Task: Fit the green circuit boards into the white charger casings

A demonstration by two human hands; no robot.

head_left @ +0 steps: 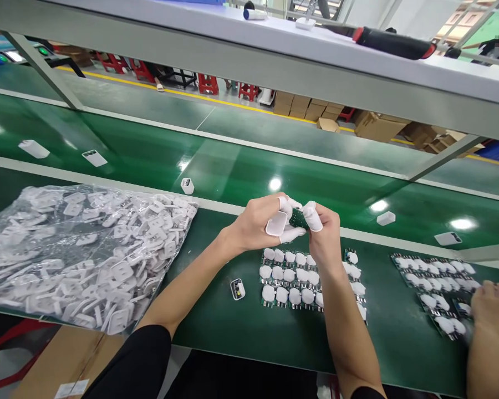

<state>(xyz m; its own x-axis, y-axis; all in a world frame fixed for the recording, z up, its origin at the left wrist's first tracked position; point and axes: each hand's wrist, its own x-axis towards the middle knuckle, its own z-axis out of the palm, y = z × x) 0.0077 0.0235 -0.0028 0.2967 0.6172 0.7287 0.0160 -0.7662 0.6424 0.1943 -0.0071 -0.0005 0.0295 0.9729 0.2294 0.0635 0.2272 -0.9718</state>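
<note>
My left hand (260, 221), with white finger covers, is closed around a small white plastic case (276, 224). Between the two hands a green circuit board (298, 218) is held up above the bench; fingertips of both hands touch it. My right hand (324, 230), also in white finger covers, pinches its right end. Below, rows of circuit boards with white round pads (289, 275) lie on the green mat, partly behind my right forearm. A white case with parts inside (237, 289) lies to their left.
A clear plastic bag of white plastic parts (125, 266) covers the left side. At far right, a co-worker's hand (493, 305) is by another group of boards (436, 277). Several white cases (187, 185) lie on the far green surface. A shelf (233, 39) crosses above.
</note>
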